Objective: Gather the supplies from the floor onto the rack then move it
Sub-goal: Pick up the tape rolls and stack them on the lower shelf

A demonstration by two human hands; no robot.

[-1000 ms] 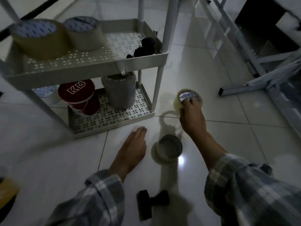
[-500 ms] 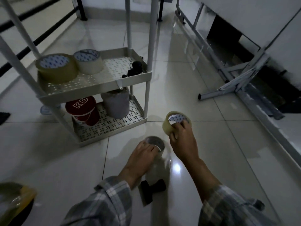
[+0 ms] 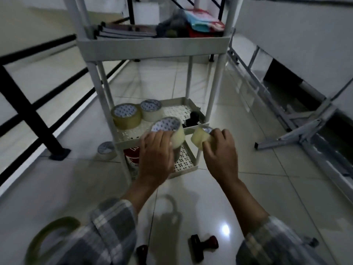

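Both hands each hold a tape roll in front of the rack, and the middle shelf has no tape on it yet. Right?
Not quite. Head view: the middle shelf already carries two tape rolls. The left hand and right hand each hold a roll.

Two pale tape rolls (image 3: 174, 133) (image 3: 200, 139) held tilted before the white rack's (image 3: 152, 42) middle shelf.
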